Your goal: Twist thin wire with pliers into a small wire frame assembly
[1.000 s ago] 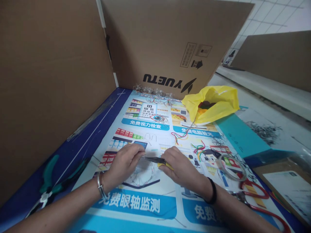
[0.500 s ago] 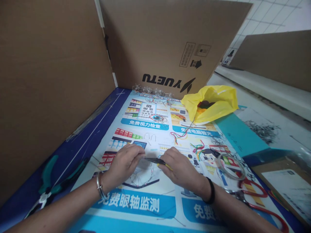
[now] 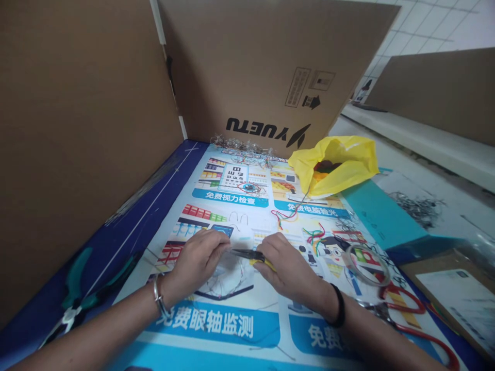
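My right hand [image 3: 281, 262] is closed around yellow-handled needle-nose pliers [image 3: 247, 254], whose dark jaws point left. The tips of the jaws reach the fingertips of my left hand [image 3: 203, 256]. Those fingers are pinched together on something too small to make out, perhaps hidden between thumb and forefinger. Below the hands, a loose tangle of thin wire [image 3: 232, 275] lies on the printed poster sheet [image 3: 261, 337]. Short red, yellow and green cords [image 3: 284, 216] lie beyond the pliers.
Green-handled pliers [image 3: 79, 281] lie at left, red-handled scissors [image 3: 406, 309] and a clear tape roll [image 3: 367, 264] at right. A yellow bag [image 3: 348, 178] stands behind. Cardboard walls [image 3: 251, 62] rise at the back and left. Wire bundles [image 3: 243, 144] line the back edge.
The pliers' jaws have parted slightly and their angle has shifted a little. My left hand stays in place.
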Available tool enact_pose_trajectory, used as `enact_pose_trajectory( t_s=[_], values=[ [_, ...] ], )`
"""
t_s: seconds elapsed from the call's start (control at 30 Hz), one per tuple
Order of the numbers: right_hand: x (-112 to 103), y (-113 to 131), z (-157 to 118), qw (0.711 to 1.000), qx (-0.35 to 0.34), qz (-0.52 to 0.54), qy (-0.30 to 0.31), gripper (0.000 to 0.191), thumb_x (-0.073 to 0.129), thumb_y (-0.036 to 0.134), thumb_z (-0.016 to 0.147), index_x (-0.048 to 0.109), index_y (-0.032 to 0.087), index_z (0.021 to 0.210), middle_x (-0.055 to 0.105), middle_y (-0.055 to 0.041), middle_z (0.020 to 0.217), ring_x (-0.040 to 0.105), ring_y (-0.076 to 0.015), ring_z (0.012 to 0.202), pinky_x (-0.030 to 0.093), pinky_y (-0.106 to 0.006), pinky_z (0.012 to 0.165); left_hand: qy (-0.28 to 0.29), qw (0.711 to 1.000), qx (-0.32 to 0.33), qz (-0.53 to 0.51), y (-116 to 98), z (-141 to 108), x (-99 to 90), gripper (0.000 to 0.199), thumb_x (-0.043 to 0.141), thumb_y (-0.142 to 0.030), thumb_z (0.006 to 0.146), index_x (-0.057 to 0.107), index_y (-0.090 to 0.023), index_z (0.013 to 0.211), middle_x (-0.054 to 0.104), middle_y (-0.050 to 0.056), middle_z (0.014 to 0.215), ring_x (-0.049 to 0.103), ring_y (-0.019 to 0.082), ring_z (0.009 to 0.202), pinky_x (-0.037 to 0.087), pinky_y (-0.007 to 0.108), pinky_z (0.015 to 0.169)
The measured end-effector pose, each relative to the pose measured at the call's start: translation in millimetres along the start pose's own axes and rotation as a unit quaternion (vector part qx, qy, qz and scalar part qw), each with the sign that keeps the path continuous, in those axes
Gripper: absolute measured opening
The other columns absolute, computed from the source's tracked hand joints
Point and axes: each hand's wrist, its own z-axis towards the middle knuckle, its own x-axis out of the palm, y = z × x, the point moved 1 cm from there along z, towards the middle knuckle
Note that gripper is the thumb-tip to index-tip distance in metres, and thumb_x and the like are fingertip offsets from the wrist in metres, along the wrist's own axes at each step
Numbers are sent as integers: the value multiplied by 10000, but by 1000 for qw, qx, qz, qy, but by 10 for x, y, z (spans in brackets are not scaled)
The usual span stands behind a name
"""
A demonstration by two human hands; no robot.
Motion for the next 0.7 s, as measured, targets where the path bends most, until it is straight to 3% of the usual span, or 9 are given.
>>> enact_pose_trajectory(
  t_s=[0.7],
  values=[
    [-6,19,3,999,-15,-28,-2,212,428,336,883,532,158,836,509,-76,836,426,-204,826,362,-338,742,-3,998,55,8,-41,13,-12,97,459,-150,879,544,-174,840,619,31,752,531,168,700,421,312,645]
  ],
)
